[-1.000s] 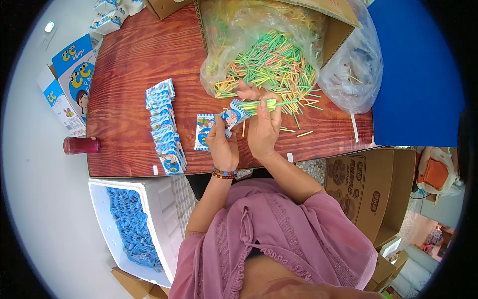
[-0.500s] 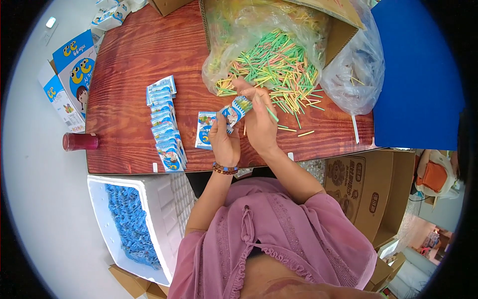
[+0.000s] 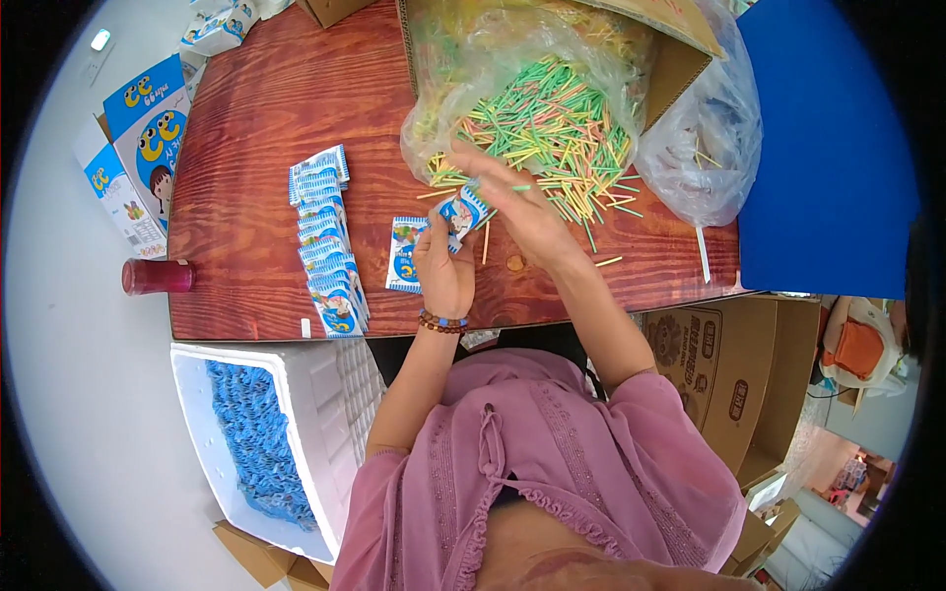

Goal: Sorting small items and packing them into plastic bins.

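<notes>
A small blue-and-white printed packet (image 3: 461,212) is pinched in my left hand (image 3: 445,271), its upper end tilted toward my right. My right hand (image 3: 532,222) is beside the packet's top, its fingers reaching over the near edge of a pile of thin coloured sticks (image 3: 542,118). A green stick (image 3: 520,187) shows between its thumb and fingers; the fingertips are partly hidden. Flat on the table beside my left hand is another blue-and-white packet (image 3: 404,254). Farther left, several similar packets (image 3: 323,236) overlap in a column.
The sticks spill from a clear plastic bag (image 3: 426,128) in a cardboard box (image 3: 680,84). A second clear bag (image 3: 705,167) lies to its right. At the left are a red-lidded jar (image 3: 158,277), a printed carton (image 3: 148,148) and a white foam box (image 3: 286,394) filled with blue packets.
My right hand has tipped forward and turned, with its fingers nearer the stick pile. The green stick now lies more level. My left hand keeps the packet in nearly the same place.
</notes>
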Demonstrator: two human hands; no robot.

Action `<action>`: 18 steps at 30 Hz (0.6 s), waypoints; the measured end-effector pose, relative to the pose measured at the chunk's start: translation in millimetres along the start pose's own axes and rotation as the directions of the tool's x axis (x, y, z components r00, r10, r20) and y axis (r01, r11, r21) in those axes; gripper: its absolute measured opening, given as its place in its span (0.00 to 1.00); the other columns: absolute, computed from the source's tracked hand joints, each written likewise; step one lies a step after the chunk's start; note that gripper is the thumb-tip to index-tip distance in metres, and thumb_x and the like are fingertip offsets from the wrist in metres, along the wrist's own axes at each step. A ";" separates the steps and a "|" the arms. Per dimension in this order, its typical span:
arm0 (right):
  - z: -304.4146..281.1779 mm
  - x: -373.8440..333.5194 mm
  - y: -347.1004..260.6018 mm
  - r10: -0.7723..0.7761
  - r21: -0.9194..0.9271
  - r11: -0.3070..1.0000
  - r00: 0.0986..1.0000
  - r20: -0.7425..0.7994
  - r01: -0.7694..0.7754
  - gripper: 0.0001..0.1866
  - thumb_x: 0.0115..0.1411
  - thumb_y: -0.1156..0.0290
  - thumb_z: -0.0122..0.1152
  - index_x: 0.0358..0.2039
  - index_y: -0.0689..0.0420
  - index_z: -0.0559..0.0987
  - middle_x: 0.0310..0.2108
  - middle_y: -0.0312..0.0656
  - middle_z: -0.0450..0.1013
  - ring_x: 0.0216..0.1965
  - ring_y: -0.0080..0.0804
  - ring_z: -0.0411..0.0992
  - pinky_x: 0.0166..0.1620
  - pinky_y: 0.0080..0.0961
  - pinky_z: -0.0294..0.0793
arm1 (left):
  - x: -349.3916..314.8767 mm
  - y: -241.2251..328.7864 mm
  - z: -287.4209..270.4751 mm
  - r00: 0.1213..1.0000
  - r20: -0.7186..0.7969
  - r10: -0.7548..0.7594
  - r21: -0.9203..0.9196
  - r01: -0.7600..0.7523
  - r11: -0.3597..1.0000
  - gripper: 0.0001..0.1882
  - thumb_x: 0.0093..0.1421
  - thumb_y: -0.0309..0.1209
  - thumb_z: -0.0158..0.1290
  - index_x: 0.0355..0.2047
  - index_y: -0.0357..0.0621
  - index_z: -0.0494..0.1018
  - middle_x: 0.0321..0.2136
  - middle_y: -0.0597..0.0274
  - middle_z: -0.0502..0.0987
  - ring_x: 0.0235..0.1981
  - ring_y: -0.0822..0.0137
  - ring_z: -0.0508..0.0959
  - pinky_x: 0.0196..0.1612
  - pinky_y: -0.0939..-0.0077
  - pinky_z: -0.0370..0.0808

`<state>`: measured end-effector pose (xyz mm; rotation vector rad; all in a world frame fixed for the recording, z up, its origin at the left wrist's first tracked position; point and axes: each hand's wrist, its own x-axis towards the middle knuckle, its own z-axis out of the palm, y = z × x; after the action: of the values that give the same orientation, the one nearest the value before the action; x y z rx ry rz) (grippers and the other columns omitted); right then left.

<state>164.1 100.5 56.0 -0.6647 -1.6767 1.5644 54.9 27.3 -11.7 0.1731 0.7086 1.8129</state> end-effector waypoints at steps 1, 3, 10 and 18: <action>-0.9 1.7 7.1 0.016 0.215 0.977 1.000 -0.025 -0.010 0.25 0.67 0.61 0.46 0.59 0.64 0.68 0.65 0.48 0.57 0.67 0.39 0.52 0.67 0.36 0.48 | 1.6 0.1 -1.3 1.000 0.022 -0.003 0.008 0.003 1.000 0.10 0.68 0.36 0.49 0.38 0.44 0.75 0.38 0.67 0.78 0.38 0.75 0.76 0.41 0.74 0.74; -5.8 5.1 13.6 -0.042 0.262 0.964 0.999 -0.027 0.048 0.26 0.68 0.59 0.46 0.61 0.61 0.65 0.65 0.45 0.58 0.67 0.38 0.52 0.67 0.35 0.47 | 3.6 -0.3 -4.1 1.000 0.025 -0.013 -0.007 0.013 1.000 0.10 0.68 0.36 0.49 0.38 0.44 0.75 0.37 0.67 0.78 0.38 0.75 0.75 0.40 0.74 0.73; -7.6 15.6 4.1 0.052 -0.061 0.997 0.993 0.107 -0.045 0.29 0.69 0.56 0.43 0.63 0.61 0.62 0.66 0.45 0.55 0.69 0.36 0.48 0.68 0.33 0.46 | 12.6 6.7 -14.9 1.000 -0.001 -0.010 -0.022 0.010 1.000 0.10 0.67 0.36 0.49 0.38 0.44 0.75 0.37 0.68 0.78 0.38 0.75 0.75 0.39 0.73 0.72; -34.4 16.6 20.4 0.028 -0.375 0.927 1.000 -0.013 -0.031 0.18 0.68 0.60 0.47 0.46 0.62 0.73 0.42 0.43 0.75 0.46 0.36 0.74 0.51 0.30 0.70 | 7.0 22.4 -32.7 0.999 -0.039 -0.012 -0.072 0.009 0.997 0.11 0.67 0.37 0.50 0.38 0.41 0.76 0.34 0.67 0.77 0.32 0.76 0.72 0.38 0.81 0.70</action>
<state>179.3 136.8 38.2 -0.8905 -1.9914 1.2650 19.3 16.9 -27.5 0.0858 0.6691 1.8329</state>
